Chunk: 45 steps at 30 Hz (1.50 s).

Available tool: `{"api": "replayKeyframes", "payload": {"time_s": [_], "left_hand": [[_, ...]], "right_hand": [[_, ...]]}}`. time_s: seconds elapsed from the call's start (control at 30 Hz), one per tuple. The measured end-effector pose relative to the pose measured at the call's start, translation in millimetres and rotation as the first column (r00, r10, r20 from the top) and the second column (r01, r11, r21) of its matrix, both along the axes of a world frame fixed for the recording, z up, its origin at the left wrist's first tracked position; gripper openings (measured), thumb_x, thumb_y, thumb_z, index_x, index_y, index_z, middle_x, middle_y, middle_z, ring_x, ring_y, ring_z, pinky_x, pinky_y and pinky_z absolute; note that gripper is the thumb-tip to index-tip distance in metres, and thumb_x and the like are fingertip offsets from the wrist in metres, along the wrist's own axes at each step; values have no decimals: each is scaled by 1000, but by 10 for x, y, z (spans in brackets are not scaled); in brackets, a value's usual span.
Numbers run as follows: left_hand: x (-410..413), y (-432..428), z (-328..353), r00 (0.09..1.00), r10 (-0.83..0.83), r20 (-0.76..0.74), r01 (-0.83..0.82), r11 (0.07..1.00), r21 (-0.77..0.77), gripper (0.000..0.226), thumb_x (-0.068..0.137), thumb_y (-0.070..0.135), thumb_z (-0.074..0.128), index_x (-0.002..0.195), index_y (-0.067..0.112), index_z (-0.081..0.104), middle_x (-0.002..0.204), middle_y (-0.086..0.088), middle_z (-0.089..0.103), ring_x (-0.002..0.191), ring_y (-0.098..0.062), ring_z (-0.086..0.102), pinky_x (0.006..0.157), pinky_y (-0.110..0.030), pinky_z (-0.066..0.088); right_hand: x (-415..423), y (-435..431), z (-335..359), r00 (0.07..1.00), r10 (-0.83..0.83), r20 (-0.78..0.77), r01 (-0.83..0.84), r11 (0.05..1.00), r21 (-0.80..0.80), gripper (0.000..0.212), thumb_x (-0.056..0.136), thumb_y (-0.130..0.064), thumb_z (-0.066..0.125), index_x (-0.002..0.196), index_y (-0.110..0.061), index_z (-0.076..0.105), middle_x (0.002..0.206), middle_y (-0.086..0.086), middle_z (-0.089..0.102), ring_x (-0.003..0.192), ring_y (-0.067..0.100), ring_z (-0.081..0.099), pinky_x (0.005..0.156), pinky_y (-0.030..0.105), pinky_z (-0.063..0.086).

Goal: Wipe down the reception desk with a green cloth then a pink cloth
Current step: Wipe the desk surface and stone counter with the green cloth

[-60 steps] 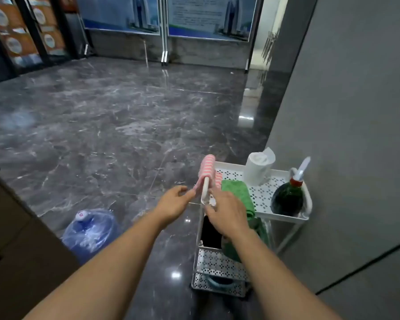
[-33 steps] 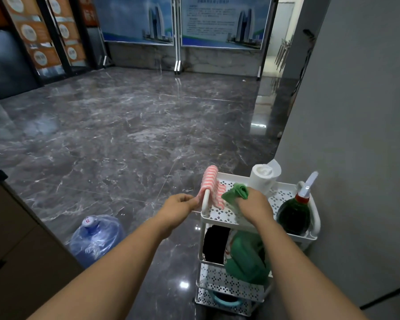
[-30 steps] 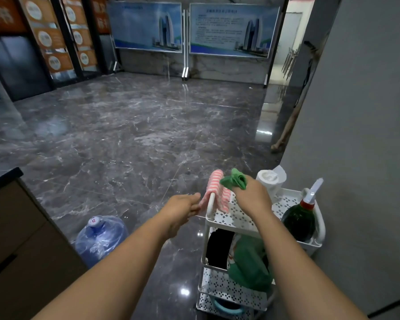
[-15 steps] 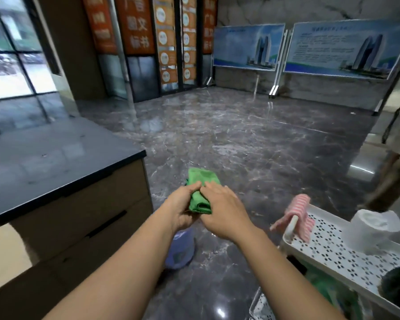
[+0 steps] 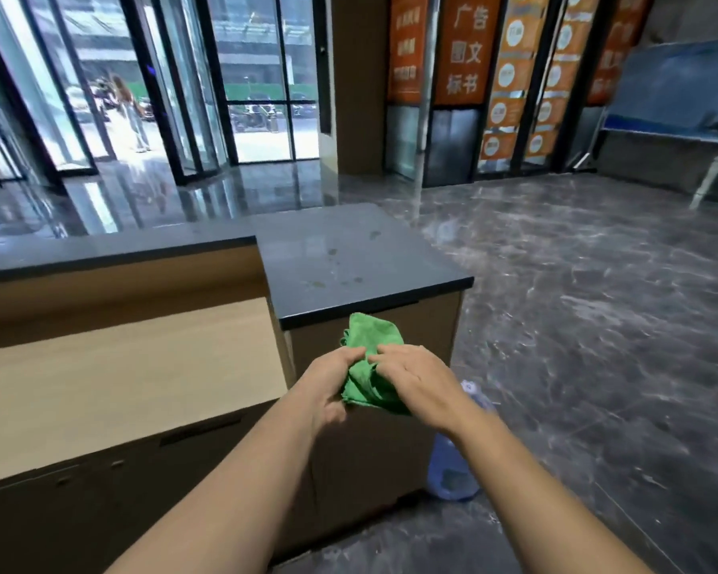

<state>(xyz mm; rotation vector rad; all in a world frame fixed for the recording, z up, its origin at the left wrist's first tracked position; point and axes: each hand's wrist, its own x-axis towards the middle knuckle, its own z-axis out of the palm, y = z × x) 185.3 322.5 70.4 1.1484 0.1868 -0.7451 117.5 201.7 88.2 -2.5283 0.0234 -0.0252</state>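
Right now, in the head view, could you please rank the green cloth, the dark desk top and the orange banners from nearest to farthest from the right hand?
1. green cloth: touching the right hand, just to its left.
2. dark desk top: ahead, beyond the cloth.
3. orange banners: on the far wall, ahead and right.

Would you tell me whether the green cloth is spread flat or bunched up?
Bunched up: the green cloth is a crumpled wad gripped by the left hand, the right hand resting on it.
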Motion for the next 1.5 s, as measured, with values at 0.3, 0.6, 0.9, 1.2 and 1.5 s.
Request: {"api": "replayKeyframes", "payload": {"time_s": [0.3,0.6,0.9,1.2,1.5], "left_hand": [[459,1397,-173,989,151,1,-150,984,99,26,101,18,42,95,5,64,71,-15,72,56,-25,69,53,-35,57],[1021,2285,-279,972,205,114,-217,971,104,25,98,5,45,119,12,57,95,-16,68,74,-28,67,57,-34,58],[1653,2544,-503,965,262,-1,-259,956,137,32,97,27,49,119,10,65,102,-18,72,91,-33,69,84,-46,54],[2052,2629,-708,945,222,-242,-245,967,-69,56,97,57,35,115,11,61,113,-19,68,103,-35,63,85,-43,50],[2450,2581,-1103,957,174,-233,-198,976,-85,54,95,59,37,107,11,61,118,-16,67,115,-31,60,105,-45,42]], "right_hand": [[656,1294,-89,988,146,-41,-149,986,-80,35,95,-33,50,127,-28,63,135,-2,59,123,21,52,98,33,44],[1335,2331,-290,984,172,-45,-177,970,-166,41,94,-25,45,134,-21,48,134,4,52,126,26,41,100,40,38],[1989,2779,-512,993,48,-104,-53,998,-44,43,97,-40,39,132,-19,52,134,4,51,130,26,38,108,40,30],[2587,2819,-928,960,-63,-273,96,989,111,66,87,-35,54,149,-28,34,137,1,51,131,25,34,102,39,35],[3072,2768,-1399,954,-175,-242,186,982,21,59,84,-35,57,141,-31,43,133,-4,52,124,22,35,93,37,35]]}}
